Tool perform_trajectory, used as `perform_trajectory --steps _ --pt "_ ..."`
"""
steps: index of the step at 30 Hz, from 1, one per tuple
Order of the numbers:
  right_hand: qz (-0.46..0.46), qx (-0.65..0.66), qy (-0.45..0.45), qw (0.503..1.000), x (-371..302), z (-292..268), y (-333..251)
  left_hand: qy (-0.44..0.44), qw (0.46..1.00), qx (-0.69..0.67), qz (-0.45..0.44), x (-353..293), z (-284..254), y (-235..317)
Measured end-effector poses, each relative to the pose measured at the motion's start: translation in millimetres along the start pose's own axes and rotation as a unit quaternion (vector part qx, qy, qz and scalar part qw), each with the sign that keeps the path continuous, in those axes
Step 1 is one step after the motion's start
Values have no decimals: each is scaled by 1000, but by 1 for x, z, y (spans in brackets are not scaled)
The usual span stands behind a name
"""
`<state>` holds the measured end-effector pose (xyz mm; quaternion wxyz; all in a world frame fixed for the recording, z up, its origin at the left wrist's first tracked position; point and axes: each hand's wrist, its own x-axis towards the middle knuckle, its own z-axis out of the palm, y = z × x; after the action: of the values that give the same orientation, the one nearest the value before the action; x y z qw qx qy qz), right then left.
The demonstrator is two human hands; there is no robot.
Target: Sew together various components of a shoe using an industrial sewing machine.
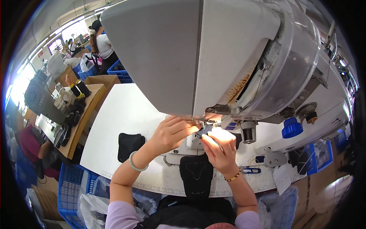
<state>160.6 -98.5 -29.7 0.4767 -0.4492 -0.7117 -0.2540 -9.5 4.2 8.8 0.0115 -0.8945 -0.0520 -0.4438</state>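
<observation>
Under the head of a large white sewing machine (pixel 167 57), a small grey textured patch (pixel 204 131) lies at the needle area, lit by a bright lamp. My left hand (pixel 171 134) pinches its left side between thumb and fingers. From the near right, my right hand (pixel 222 147) grips the patch's front edge, its fingers partly washed out by the light. Just in front of the hands, a black fabric piece (pixel 196 175) with a stitched outline hangs toward my lap. Farther left on the white table (pixel 110 129) rests a small stack of black pieces (pixel 130 147).
Blue-handled thread snips (pixel 251 170) lie right of my right wrist. Beyond them are a blue knob (pixel 292 128) on the machine and a blue basket (pixel 319 157). Another blue basket (pixel 72 191) stands at lower left. Thread cones (pixel 82 87) and a second machine (pixel 45 99) occupy a neighbouring table.
</observation>
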Motion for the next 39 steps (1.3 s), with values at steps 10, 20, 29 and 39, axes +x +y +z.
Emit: perform_trajectory --steps 10,20,29,39 --pt "23 33 -14 999 6 -6 2 -2 999 27 -19 2 2 14" --pt "39 -2 -23 999 9 -10 3 -43 985 164 -38 5 4 40" --pt "63 -2 -37 997 7 -9 7 -51 991 111 -49 2 3 35" --pt "31 3 3 1000 -2 -5 15 -72 991 -113 25 -8 -5 -14"
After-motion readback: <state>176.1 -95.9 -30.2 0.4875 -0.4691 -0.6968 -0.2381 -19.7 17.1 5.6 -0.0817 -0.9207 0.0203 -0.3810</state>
